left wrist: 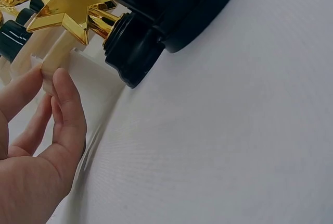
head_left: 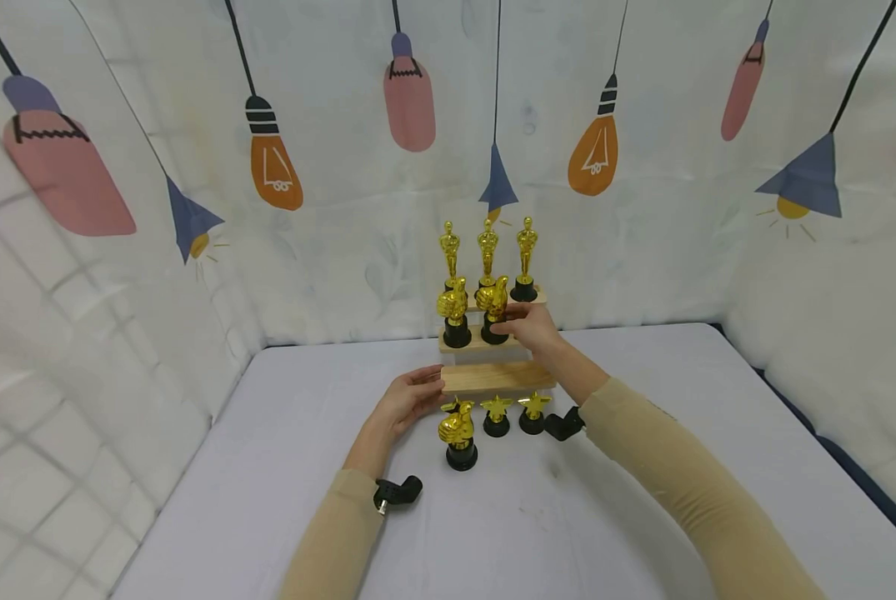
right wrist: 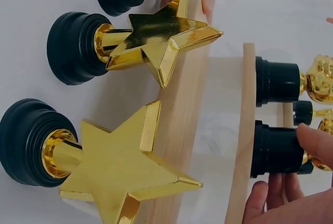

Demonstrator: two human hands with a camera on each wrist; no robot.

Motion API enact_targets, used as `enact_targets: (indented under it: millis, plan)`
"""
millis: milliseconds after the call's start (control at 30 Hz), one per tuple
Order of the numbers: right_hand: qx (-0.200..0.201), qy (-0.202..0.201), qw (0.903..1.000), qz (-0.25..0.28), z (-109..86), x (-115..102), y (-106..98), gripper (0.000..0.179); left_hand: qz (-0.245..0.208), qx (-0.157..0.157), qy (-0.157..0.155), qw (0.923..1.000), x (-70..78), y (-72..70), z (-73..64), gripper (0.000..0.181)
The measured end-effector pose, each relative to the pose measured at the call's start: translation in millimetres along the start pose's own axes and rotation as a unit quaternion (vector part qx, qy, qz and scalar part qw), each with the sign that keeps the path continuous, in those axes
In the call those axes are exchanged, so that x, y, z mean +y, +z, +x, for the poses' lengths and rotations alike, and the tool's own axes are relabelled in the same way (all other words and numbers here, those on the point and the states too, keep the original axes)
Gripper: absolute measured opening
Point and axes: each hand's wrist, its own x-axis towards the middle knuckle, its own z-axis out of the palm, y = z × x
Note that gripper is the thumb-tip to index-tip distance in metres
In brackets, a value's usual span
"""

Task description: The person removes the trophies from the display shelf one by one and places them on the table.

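Observation:
My right hand (head_left: 535, 330) grips the black base of a gold thumbs-up trophy (head_left: 494, 300) on the middle step of a wooden tiered stand (head_left: 496, 377). In the right wrist view that base (right wrist: 278, 148) stands upon the step, thumb on one side and fingers on the other. My left hand (head_left: 412, 398) pinches the left end of the lowest step (left wrist: 51, 67) between thumb and fingertips. Left of the held trophy is a second thumbs-up trophy (head_left: 454, 312). Another thumbs-up trophy (head_left: 458, 435) stands on the table before the stand.
Gold star trophies (head_left: 496, 415) line up on the table in front of the lowest step; the leftmost is partly hidden by the front thumbs-up trophy. Three gold figure statuettes (head_left: 526, 254) occupy the top step. A patterned cloth (head_left: 342, 250) hangs behind the white-covered table (head_left: 305, 433).

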Motion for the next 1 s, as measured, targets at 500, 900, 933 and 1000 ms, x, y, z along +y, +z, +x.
enact_targets:
  millis: [500,900,933,1000]
  plan:
    - [0.0,-0.008,0.9997,-0.021,-0.4,0,3,0.061,-0.004,-0.004,0.002,1.0,0.1,0.5,-0.5,0.05]
    - [-0.016,-0.003,0.9997,-0.02,-2.8,1,-4,0.064,-0.01,0.001,0.004,0.9999,-1.4,0.2,-0.9,0.048]
    - [-0.017,-0.003,0.9996,-0.022,-3.4,1,-4,0.064,-0.009,0.0,0.005,0.9999,-1.5,0.2,-0.8,0.048]
    - [-0.02,-0.005,0.9995,-0.022,-5.5,1,-6,0.063,-0.009,-0.001,0.006,0.9999,-1.6,0.3,-0.6,0.048]
